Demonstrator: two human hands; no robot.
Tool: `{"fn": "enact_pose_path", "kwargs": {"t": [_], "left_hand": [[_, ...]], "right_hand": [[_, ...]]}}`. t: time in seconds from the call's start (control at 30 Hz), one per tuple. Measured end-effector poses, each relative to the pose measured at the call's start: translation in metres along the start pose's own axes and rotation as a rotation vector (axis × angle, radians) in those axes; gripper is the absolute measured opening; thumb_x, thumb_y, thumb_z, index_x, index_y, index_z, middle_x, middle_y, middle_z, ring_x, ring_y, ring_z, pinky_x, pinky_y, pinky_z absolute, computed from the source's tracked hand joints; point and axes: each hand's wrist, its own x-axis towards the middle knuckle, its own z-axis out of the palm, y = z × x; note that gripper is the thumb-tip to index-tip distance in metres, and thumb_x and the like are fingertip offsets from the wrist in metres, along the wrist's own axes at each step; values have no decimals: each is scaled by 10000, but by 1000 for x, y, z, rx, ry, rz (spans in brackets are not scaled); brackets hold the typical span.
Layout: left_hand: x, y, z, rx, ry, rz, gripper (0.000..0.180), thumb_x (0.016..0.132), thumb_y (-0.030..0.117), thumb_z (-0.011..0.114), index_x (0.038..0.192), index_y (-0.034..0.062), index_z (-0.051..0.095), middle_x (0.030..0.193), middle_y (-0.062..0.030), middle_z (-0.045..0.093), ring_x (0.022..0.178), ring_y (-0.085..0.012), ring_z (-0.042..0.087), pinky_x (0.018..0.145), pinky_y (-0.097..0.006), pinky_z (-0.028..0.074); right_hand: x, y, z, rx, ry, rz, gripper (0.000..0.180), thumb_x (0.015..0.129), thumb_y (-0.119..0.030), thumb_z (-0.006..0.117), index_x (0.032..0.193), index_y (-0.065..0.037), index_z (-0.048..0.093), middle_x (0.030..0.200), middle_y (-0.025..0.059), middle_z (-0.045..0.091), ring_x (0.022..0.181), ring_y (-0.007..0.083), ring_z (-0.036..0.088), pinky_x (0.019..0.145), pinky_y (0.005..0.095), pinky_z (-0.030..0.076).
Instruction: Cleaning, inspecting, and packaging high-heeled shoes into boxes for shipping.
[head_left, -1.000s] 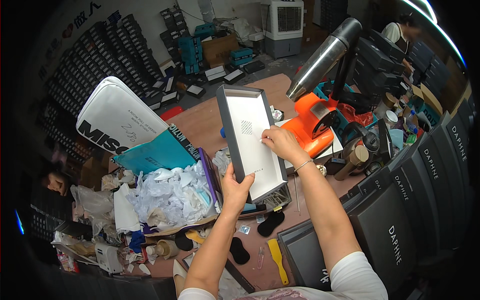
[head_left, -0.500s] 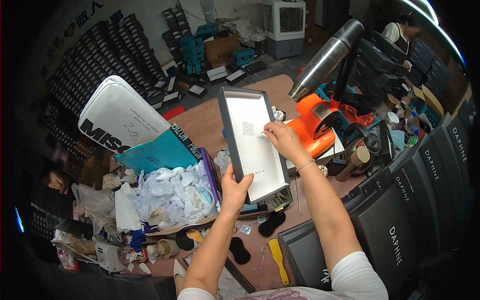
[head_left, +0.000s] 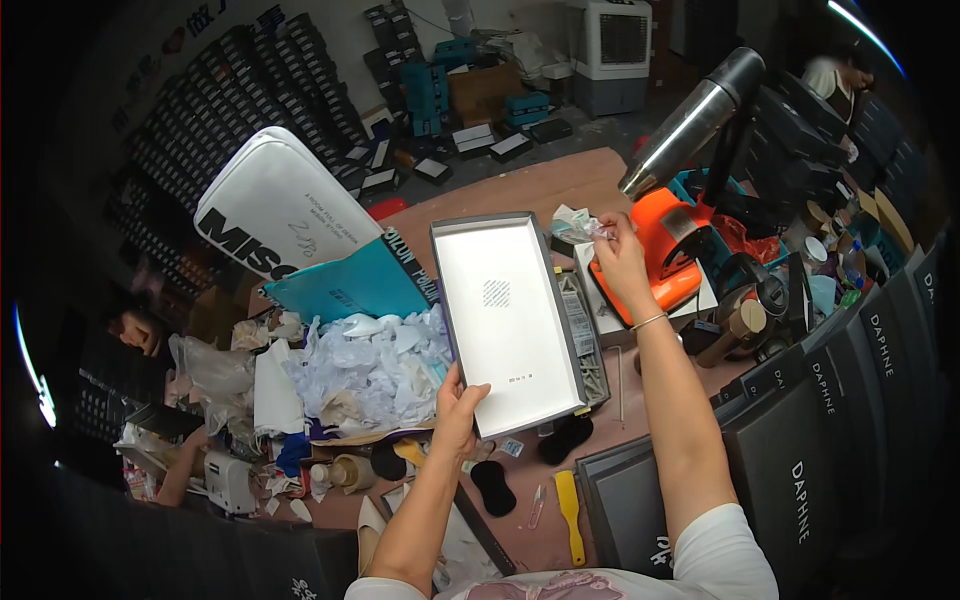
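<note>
Shallow box (head_left: 515, 345), dark grey outside and white inside, is right in the middle here, open side facing up toward the wearer, with a little hatched patch printed on its inner face. Left grip (head_left: 458, 420) has it by the near left corner, thumb hooked over the rim onto the white part. Right grip (head_left: 627, 265) is off the box, fingertips bunched against a crumpled whitish wad (head_left: 573, 224) just past the box's far right corner; honestly can't tell if it's pinching any of it. Right next to that hand sits an orange machine (head_left: 655, 240) with a shiny metal barrel (head_left: 685, 130) leaning over it. Partly tucked behind the box's right side is a long container (head_left: 578, 325) of odds and ends. Left of the box there's a big heap of crumpled white plastic (head_left: 375, 370). Closer to the wearer, the pinkish surface (head_left: 560, 185) has two black pads (head_left: 492, 487) and a yellow shoehorn-like tool (head_left: 569, 515). Dark grey boxes (head_left: 765, 480) crowd the right, and more boxes (head_left: 250, 120) are stacked way back by the wall.
</note>
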Motion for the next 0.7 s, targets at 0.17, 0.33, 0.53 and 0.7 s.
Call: {"fn": "enact_pose_path", "kwargs": {"t": [0.17,0.33,0.53,0.7], "left_hand": [[-114,40,-77,109,187,65,602,722,29,614,1290,-41,427,1140,-125,579,1022,-187,584,895,-310,471],[-266,75,-161,248,618,97,627,685,109,617,1259,-68,436,1130,-152,563,1018,-222,576,903,-330,462],[-398,57,-228,208,1080,28,587,762,41,527,1328,-61,413,1169,-163,571,1046,-240,575,918,-342,462],[-442,55,-274,326,1120,-48,510,811,96,548,1294,-50,473,1119,-129,603,997,-182,576,859,-266,448]], "right_hand": [[7,46,-33,-655,-104,-289,206,844,-102,443,891,28,595,823,233,624,678,325,644,644,432,500],[6,43,-56,-896,-95,210,309,851,-214,492,803,64,617,860,316,624,850,394,645,743,468,506],[-5,175,-86,-1170,-254,-113,287,891,-201,485,841,45,625,818,293,622,817,456,617,722,512,487],[1,221,-107,-1302,-329,-97,261,920,-204,484,983,16,610,905,269,629,843,435,618,729,511,481]]}}
